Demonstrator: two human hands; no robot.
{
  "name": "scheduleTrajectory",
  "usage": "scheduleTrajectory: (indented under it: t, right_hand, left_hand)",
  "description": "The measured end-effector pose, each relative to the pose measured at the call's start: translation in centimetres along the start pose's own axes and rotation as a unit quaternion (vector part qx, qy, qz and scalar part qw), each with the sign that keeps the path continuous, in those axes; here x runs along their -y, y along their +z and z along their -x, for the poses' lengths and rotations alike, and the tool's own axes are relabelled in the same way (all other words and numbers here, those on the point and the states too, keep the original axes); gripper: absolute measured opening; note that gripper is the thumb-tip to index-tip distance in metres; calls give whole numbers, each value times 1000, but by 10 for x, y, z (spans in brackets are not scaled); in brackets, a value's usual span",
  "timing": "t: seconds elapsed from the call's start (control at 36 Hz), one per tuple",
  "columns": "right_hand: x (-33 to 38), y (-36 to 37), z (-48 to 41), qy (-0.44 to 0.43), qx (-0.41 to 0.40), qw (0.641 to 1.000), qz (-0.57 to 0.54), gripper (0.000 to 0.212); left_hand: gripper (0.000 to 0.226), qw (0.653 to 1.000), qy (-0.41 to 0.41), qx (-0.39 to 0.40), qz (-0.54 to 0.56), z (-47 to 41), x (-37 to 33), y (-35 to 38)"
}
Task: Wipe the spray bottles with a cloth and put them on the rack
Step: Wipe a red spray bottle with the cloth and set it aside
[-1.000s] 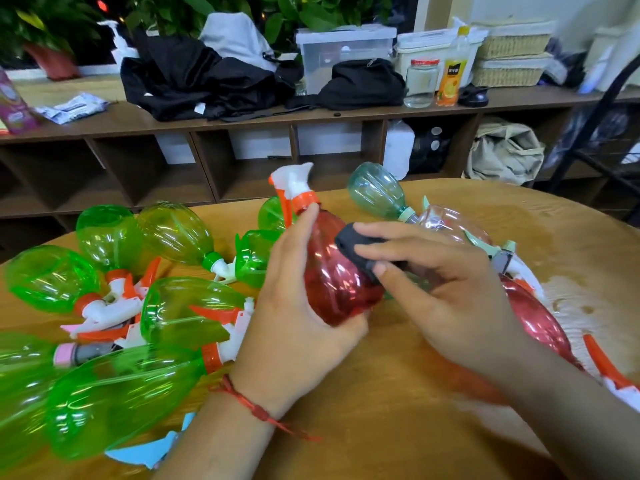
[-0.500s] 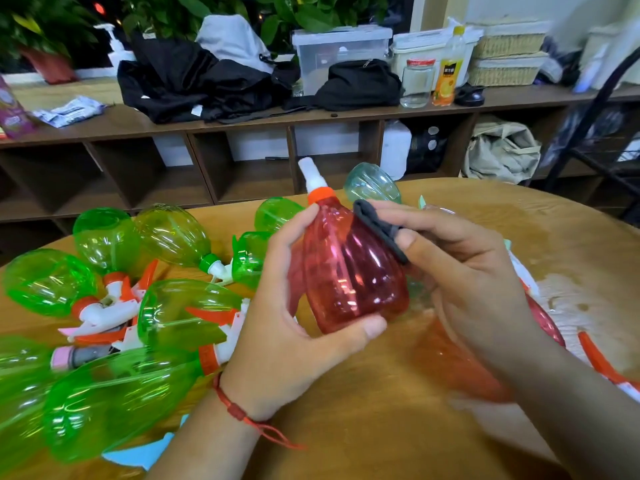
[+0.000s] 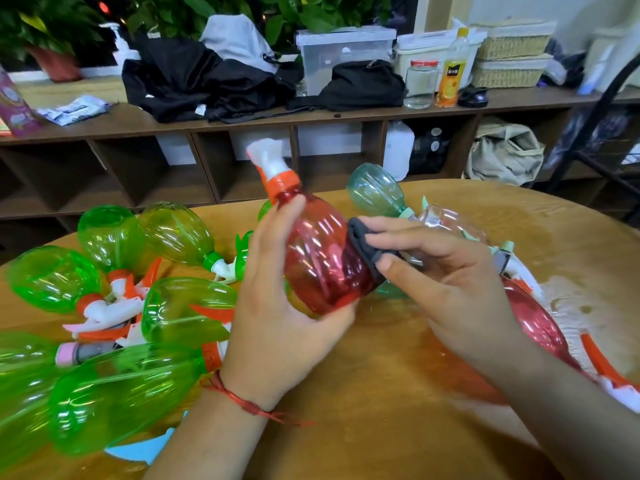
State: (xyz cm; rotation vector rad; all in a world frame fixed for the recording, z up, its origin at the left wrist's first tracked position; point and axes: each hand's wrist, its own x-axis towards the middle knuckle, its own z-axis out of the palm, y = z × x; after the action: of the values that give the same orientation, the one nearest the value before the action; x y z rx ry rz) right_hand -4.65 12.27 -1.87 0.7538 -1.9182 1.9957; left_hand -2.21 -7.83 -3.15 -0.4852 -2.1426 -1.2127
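1. The left hand (image 3: 277, 327) grips a red spray bottle (image 3: 318, 258). The thumb is curled under the base and one finger reaches up beside the neck. The other fingers are hidden behind the bottle.
2. A red string bracelet (image 3: 242, 401) circles the left wrist.
3. The red spray bottle is held off the counter (image 3: 381, 410), near its middle. It is tilted so the white spray head (image 3: 268, 161) and orange collar point up and to the far left.
4. The right hand (image 3: 460, 289) pinches a dark grey cloth (image 3: 360, 244) in bent fingers and presses it against the right side of the red spray bottle.
5. Green spray bottles (image 3: 187, 306) lie on their sides in a heap on the left of the counter, their orange and white triggers tangled together.
6. A second red bottle (image 3: 533, 320) lies on the right of the counter, partly behind the right forearm.
7. A teal bottle (image 3: 375, 190) and a clear bottle (image 3: 446, 220) lie on the counter just beyond the hands.
8. A pale, shiny patch (image 3: 571, 299) shows on the right of the counter top.
9. A long wooden shelf (image 3: 242, 157) runs along the far side. On it are black clothing (image 3: 194, 81), a clear box (image 3: 343, 53), a glass jar (image 3: 420, 83), a juice bottle (image 3: 452, 69) and wicker baskets (image 3: 512, 53).
10. A black metal frame (image 3: 597, 109) stands at the far right, cut off by the edge of the view.
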Motion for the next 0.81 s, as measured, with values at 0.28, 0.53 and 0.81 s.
scheduleTrajectory:
  t: [0.28,0.53,0.81]
  right_hand:
    - [6,6,0,96,-5,981,-169,32]
    - [9,-3,-4,152,-38,969,-190,29]
    - [1,-5,-2,24,-20,999,23,34]
  left_hand:
    - [97,966,-92,0,242,5,-8,0]
    - [102,991,-49,114,45,7,-12,1]
    - [103,952,-180,175,178,9,-13,11]
